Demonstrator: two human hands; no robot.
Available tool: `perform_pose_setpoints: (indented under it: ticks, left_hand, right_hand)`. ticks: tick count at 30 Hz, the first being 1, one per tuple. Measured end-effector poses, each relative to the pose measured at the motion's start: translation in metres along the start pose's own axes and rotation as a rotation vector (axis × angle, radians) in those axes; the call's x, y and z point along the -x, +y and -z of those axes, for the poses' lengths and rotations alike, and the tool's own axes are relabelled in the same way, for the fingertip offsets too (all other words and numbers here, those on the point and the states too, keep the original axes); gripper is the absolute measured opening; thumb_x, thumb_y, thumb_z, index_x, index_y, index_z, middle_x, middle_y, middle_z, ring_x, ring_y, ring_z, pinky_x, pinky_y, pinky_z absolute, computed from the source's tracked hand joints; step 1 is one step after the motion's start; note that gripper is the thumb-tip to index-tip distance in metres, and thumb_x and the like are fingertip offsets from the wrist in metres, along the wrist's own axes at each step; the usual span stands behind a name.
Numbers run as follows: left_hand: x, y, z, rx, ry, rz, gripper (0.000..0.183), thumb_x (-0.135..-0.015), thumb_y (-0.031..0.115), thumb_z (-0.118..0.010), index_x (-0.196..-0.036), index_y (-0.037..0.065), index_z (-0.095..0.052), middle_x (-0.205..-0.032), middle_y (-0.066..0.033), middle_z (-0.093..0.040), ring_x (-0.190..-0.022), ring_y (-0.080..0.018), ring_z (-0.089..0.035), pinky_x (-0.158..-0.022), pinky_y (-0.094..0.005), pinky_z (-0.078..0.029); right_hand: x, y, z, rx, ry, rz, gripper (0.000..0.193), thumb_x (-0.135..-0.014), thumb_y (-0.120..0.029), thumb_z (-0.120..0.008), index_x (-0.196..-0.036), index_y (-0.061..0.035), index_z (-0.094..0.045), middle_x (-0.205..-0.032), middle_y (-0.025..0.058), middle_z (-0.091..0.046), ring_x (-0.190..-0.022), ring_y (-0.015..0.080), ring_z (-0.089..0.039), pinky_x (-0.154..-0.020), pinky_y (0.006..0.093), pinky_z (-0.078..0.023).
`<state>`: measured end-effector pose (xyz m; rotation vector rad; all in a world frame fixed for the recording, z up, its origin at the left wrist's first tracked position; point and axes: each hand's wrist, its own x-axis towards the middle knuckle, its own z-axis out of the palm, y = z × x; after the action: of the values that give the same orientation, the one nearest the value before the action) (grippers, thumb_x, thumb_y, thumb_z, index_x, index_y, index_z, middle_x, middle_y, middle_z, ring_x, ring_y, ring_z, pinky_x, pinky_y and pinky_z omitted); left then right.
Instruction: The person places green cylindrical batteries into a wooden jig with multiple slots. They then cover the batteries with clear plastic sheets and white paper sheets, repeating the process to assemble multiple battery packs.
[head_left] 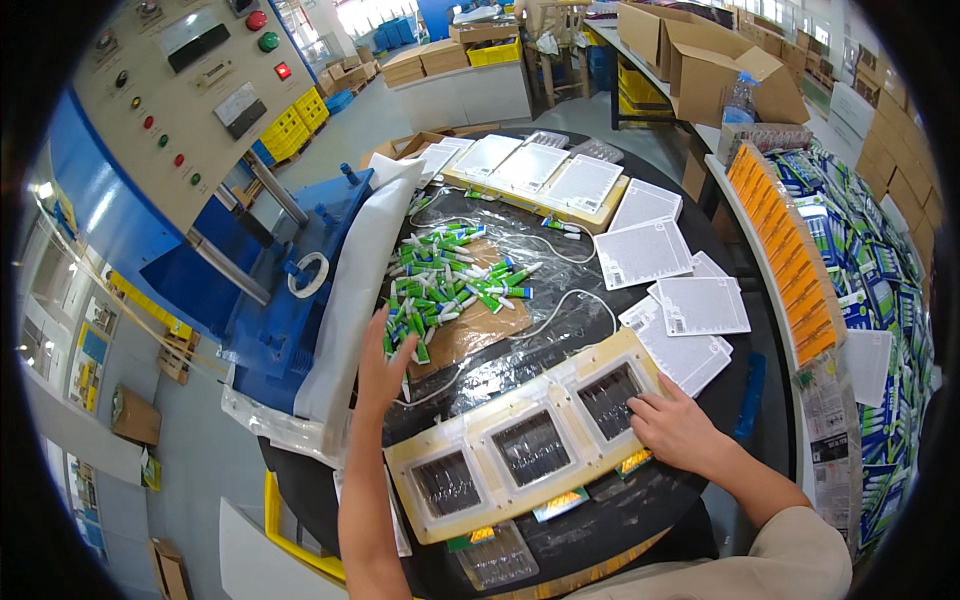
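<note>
My left hand (382, 368) is beside the near left edge of a pile of small green-and-white tubes (440, 285), fingers apart, with nothing visible in it. My right hand (672, 428) rests at the right end of a long cream-coloured fixture (590, 445), fingers curled together over the edge of its right-hand window; whatever they hold is hidden. The fixture has three square windows showing clear ribbed plastic. Colourful printed cards (560, 503) stick out from under its near edge. A clear blister tray (500, 557) lies in front of it.
White backing cards (645, 252) lie along the table's right side. A second fixture (612, 208) with cards stands at the back. The blue press (320, 235) with its control panel (180, 85) is on the left. A heap of packaged goods (880, 290) lies behind an orange-striped barrier (785, 255) on the right.
</note>
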<state>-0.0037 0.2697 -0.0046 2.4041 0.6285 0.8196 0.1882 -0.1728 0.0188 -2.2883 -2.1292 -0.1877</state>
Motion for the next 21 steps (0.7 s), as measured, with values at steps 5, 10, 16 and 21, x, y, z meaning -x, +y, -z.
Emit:
perform_pose_setpoints:
  ticks: [5,10,16,21]
  left_hand:
    - [-0.093,-0.060,-0.077,-0.308,-0.212,0.436,0.083,-0.092,0.068,-0.061,-0.160,0.024,-0.040,-0.164,-0.0165,-0.035,-0.147,-0.0451,-0.032,-0.119,-0.0611,-0.024]
    - [-0.056,-0.018,-0.109,-0.270,-0.086,0.142,0.067,-0.092,0.058,-0.067,-0.144,0.017,-0.060,-0.159,-0.0200,-0.040,-0.144,-0.0450,-0.037,-0.118,-0.0613,-0.027]
    - [0.001,0.049,-0.098,-0.218,-0.322,-0.262,0.057,-0.081,0.005,-0.073,-0.135,0.022,-0.064,-0.153,-0.0175,-0.048,-0.135,-0.0418,-0.050,-0.111,-0.0572,-0.039]
    - [-0.007,0.051,-0.038,-0.285,-0.134,-0.215,0.040,-0.084,0.003,-0.074,-0.122,0.016,-0.074,-0.140,-0.0136,-0.061,-0.130,-0.0367,-0.055,-0.110,-0.0504,-0.041]
  right_hand:
    - [-0.003,0.000,0.027,-0.216,-0.023,0.011,0.025,-0.090,-0.026,-0.071,-0.100,-0.0036,-0.067,-0.124,0.0152,-0.068,-0.121,0.0277,-0.064,-0.113,0.0530,-0.040]
    - [-0.014,0.016,0.029,-0.382,0.158,-0.081,0.017,-0.091,-0.019,-0.071,-0.097,-0.0033,-0.068,-0.117,0.0123,-0.071,-0.108,0.0289,-0.069,-0.103,0.0471,-0.051]
    - [-0.077,0.048,0.008,-0.452,0.294,-0.054,0.015,-0.089,-0.017,-0.072,-0.098,-0.0049,-0.069,-0.096,0.0099,-0.071,-0.088,0.0295,-0.070,-0.077,0.0403,-0.055]
    - [-0.156,0.074,-0.006,-0.475,0.272,-0.093,0.011,-0.090,-0.018,-0.071,-0.093,-0.0074,-0.071,-0.090,0.0089,-0.069,-0.086,0.0312,-0.070,-0.074,0.0431,-0.056]
